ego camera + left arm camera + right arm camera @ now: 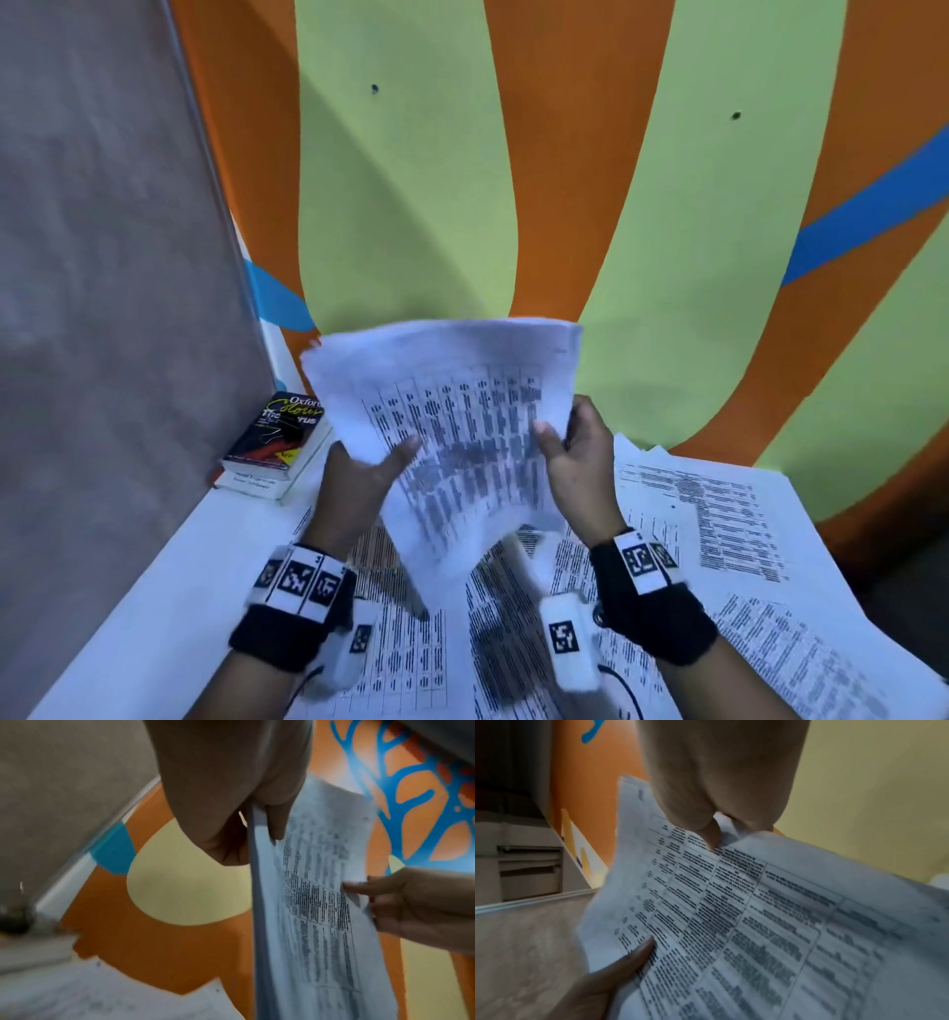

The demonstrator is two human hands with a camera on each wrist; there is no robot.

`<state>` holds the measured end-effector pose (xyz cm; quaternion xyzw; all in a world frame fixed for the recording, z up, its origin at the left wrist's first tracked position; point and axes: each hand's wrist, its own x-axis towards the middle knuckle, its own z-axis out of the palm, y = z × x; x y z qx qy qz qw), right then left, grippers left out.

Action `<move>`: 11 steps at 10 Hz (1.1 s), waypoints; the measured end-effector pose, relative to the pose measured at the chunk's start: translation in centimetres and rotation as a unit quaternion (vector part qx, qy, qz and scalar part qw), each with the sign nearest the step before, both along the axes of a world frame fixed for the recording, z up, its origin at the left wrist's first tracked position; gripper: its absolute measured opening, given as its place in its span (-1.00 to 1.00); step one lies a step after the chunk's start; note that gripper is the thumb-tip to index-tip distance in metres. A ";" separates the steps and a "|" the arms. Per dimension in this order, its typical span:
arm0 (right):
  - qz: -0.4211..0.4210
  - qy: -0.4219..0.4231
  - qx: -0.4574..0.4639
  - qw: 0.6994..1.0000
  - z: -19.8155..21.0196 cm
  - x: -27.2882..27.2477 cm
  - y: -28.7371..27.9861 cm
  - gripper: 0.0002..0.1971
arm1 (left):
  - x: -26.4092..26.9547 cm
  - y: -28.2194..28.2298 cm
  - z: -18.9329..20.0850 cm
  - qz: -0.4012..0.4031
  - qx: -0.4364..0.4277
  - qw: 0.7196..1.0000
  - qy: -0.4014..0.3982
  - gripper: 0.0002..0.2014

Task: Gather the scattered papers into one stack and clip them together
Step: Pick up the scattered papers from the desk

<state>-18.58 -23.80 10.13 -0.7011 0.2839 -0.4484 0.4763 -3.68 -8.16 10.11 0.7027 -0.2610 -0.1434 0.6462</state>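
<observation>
I hold a bundle of printed papers [452,406] upright above the table, its lower edge curling. My left hand [390,457] pinches its left side, thumb on the printed face and fingers behind; the left wrist view shows that pinch on the papers' edge [254,845]. My right hand [554,431] grips the right side, thumb in front. In the right wrist view its fingers [711,833] press into the top sheet [744,912]. More printed sheets lie scattered on the white table, to the right [719,519] and under my wrists [411,652].
A thesaurus book [277,442] lies on another book at the table's back left corner, with what looks like a black binder clip [271,437] on its cover. A grey partition [102,308] stands on the left. The orange and green wall [565,180] is close behind.
</observation>
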 end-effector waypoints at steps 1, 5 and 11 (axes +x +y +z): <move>-0.045 0.075 0.006 0.996 -1.3 1.9 -0.2 -0.72 | 1.0 1.6 2.3 0.084 -0.018 0.994 -0.061 -0.67; 0.073 0.637 -0.075 0.764 -12.8 5.8 9.3 0.15 | 5.1 5.7 3.3 0.260 -0.031 0.957 -0.123 -0.70; 0.049 0.468 0.127 0.873 -9.8 1.9 1.0 -0.74 | 6.3 5.9 3.1 0.240 -0.019 0.959 -0.151 -0.60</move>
